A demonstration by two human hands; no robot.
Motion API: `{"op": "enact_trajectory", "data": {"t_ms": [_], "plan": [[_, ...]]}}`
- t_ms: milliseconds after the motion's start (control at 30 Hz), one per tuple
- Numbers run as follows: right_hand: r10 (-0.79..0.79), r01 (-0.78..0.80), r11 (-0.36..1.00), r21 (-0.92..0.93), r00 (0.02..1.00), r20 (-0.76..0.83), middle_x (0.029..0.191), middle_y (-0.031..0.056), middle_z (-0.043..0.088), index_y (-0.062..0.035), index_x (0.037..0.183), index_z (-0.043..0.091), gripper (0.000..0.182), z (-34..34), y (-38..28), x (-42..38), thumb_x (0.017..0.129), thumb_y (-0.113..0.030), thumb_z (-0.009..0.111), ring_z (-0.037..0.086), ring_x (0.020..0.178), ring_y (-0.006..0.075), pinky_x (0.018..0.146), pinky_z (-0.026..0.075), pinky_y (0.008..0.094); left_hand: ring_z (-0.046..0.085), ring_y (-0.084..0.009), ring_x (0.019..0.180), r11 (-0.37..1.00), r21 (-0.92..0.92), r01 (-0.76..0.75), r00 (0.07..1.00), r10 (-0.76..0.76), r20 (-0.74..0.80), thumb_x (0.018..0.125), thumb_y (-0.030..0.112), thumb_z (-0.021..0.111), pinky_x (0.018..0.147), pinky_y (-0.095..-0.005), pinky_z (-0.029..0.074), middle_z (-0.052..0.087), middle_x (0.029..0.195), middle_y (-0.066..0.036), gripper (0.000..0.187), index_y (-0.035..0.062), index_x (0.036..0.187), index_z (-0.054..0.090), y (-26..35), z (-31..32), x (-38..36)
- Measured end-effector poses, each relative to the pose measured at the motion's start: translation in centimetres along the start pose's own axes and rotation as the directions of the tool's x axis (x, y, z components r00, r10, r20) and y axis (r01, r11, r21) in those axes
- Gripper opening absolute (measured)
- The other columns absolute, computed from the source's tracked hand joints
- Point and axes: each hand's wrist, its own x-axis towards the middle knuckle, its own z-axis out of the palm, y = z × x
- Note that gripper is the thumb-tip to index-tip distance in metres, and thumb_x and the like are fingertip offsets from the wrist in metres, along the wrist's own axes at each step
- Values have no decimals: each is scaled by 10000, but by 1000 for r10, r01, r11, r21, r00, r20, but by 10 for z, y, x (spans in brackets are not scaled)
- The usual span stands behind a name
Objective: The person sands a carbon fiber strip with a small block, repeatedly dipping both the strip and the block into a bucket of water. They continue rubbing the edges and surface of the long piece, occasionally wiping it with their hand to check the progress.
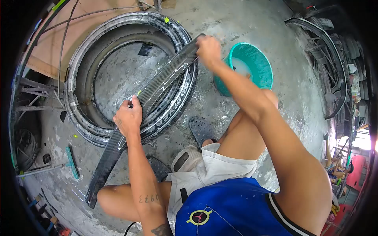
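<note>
A long, glossy carbon-fibre panel (163,80) lies slantwise across a large tyre (132,19), its lower end reaching past my knee. My left hand (129,114) is closed at the panel's left edge, partway along, with the thumb up and some fingers curled out of sight. At the panel's far upper end, my right hand (209,49) has its fingers bent over the edge; its fingertips are partly hidden. The tyre lies flat on the wet floor under the panel and has pale lettering on its sidewall.
Right of the tyre stands a teal bucket (252,51) with cloudy liquid inside. A floor squeegee (72,162) lies at the left. Car parts, including a dark curved trim (340,59), line the right side. Cardboard (51,39) and metal bars are at upper left. Another person (336,171) is far right.
</note>
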Motion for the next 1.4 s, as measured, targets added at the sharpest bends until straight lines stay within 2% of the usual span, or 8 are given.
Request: {"op": "enact_trajectory", "data": {"t_ms": [167,433,567,800,900,1167,1267,1400], "plan": [[-444,442,895,61,896,26,993,173,682,-94,986,706,190,-2,22,-12,811,-114,633,646,989,346,822,540,487,674,-417,972,1000,-14,9,1000,-9,18,947,516,517,947,-455,465,728,955,-242,522,63,1053,754,1,-2,-1],[-497,483,856,184,867,36,962,154,707,-46,946,682,242,-19,-18,-30,708,-4,663,642,975,341,862,512,477,681,-426,937,999,-31,-11,999,9,-42,943,515,524,923,-467,476,725,923,-249,524,52,1010,757,1,1,2],[-126,116,990,84,985,120,985,175,697,-67,928,707,233,-4,42,30,698,-29,699,658,992,357,822,536,502,678,-412,953,996,-90,12,1000,-14,-23,938,515,530,953,-449,460,727,939,-244,516,57,1002,759,-2,-1,-1],[-479,481,808,341,873,-96,965,177,696,-45,876,682,145,0,25,-19,737,-8,672,629,973,400,865,514,489,678,-410,951,997,-63,36,999,-37,-11,938,517,527,930,-451,475,733,935,-224,505,75,1016,758,-1,-1,-3],[-64,58,981,187,998,26,967,202,684,-36,878,683,86,9,58,25,840,-111,667,620,956,418,845,495,506,679,-411,963,998,-57,22,1000,-22,2,944,516,511,951,-452,462,736,946,-218,512,76,1036,757,0,-3,-1],[-188,287,867,407,946,-265,1022,149,718,-18,914,715,178,23,14,-33,810,-151,772,659,981,349,884,516,448,685,-408,941,995,-79,58,998,-57,26,940,504,504,952,-466,455,738,952,-220,513,64,1032,752,-5,0,3],[171,-172,953,249,985,26,955,173,685,-20,926,695,137,22,49,24,832,-114,727,628,934,378,838,491,479,681,-421,945,994,-107,33,999,-31,25,915,522,539,936,-473,482,727,957,-241,503,78,980,766,-10,6,5],[70,-49,989,142,986,-150,957,182,665,-15,959,678,138,25,14,-4,856,-106,686,610,948,393,830,476,493,682,-417,981,988,-134,70,996,-62,63,907,522,546,964,-475,468,727,963,-245,494,89,991,768,-6,-1,5]]}}
